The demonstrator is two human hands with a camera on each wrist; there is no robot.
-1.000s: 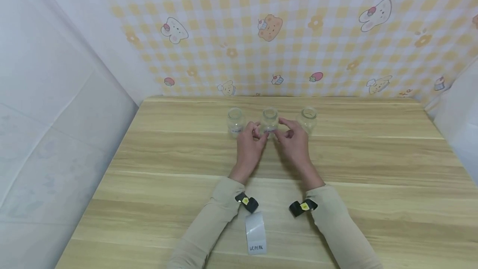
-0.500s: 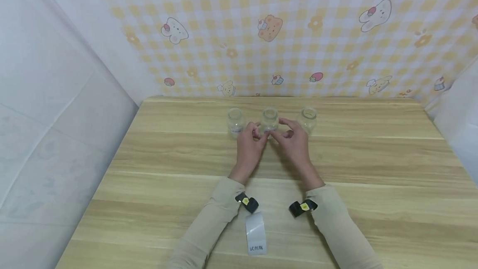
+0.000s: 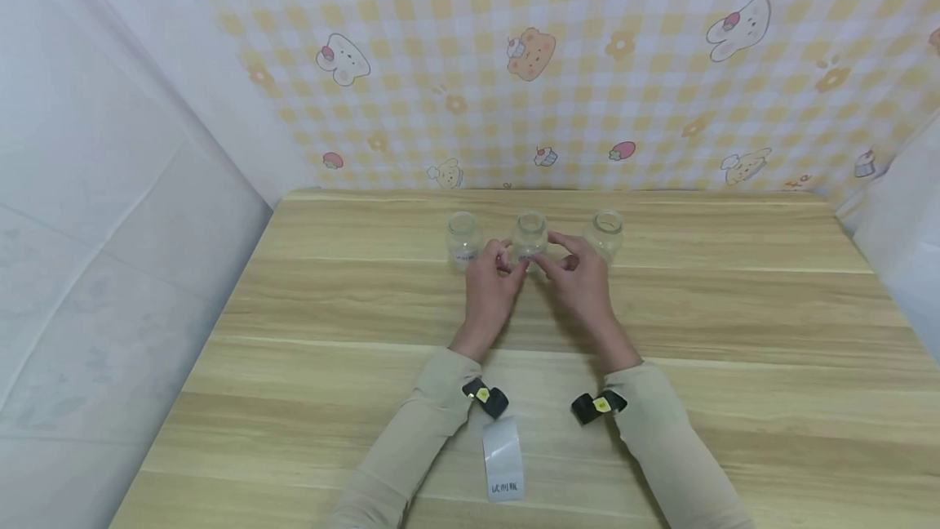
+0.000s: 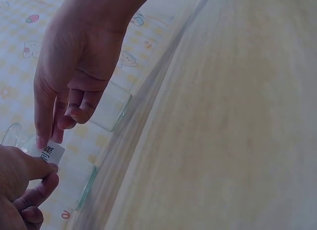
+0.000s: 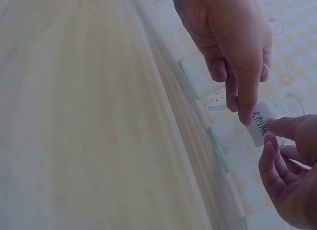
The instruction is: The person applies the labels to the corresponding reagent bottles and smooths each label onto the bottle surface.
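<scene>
Between my two hands stands a clear glass jar (image 3: 531,228), upright on the table, with a small white label (image 5: 258,125) bearing black characters on its front. My left hand (image 3: 490,288) grips the jar's left side, its thumb on the label's left end. On the other side my right hand (image 3: 582,280) holds the jar, its index finger at the glass and its thumb pressing the label. In the left wrist view the right thumb (image 4: 43,126) points down at the label, with the other fingers bent beside it.
A labelled glass jar (image 3: 462,235) stands to the left, and another glass jar (image 3: 608,233) to the right, partly behind my right hand. A glossy label strip (image 3: 503,464) with characters lies nearer on the wooden table (image 3: 734,308). Behind hangs a checked cloth (image 3: 470,55).
My right thumb has slid left across the label on the middle jar, towards the left thumb. The left hand and the jars have stayed in place.
</scene>
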